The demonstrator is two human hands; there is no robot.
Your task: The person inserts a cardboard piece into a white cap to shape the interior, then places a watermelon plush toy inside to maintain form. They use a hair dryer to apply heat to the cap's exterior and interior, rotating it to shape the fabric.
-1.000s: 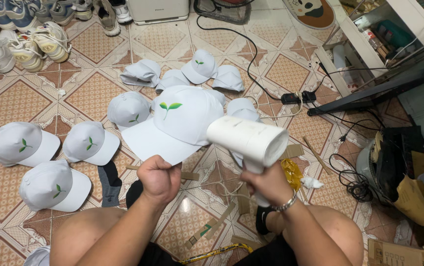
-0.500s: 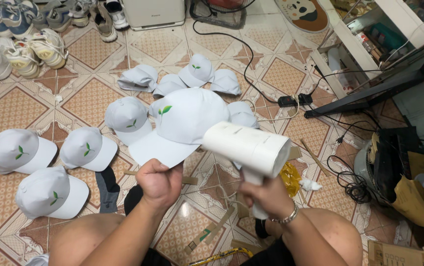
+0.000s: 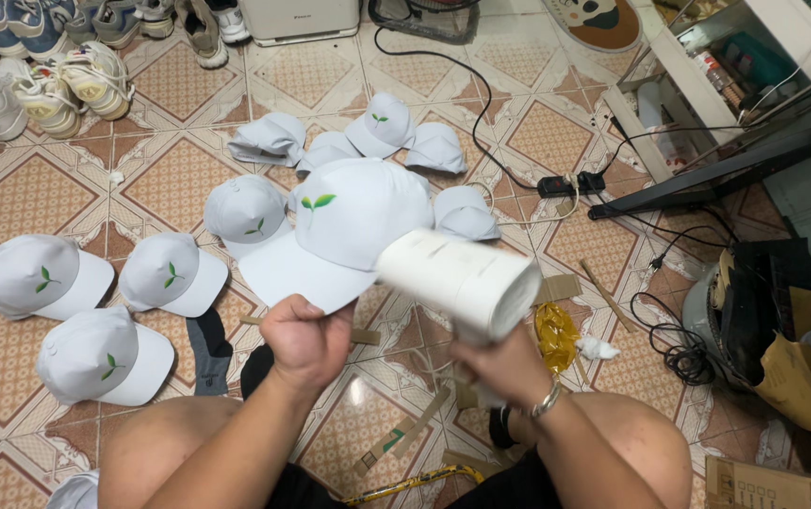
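white cap [image 3: 358,226] with a green leaf mark is held up by its brim at twelve o'clock in the clenched left hand [image 3: 303,341], while a white hair dryer [image 3: 457,283] is gripped by the right hand [image 3: 504,368]; fabric could be scorched if held too close.

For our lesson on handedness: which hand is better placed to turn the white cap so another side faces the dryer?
Left. The left hand already grips the white fabric cap by its brim, while the right hand is occupied holding the white plastic hair dryer.
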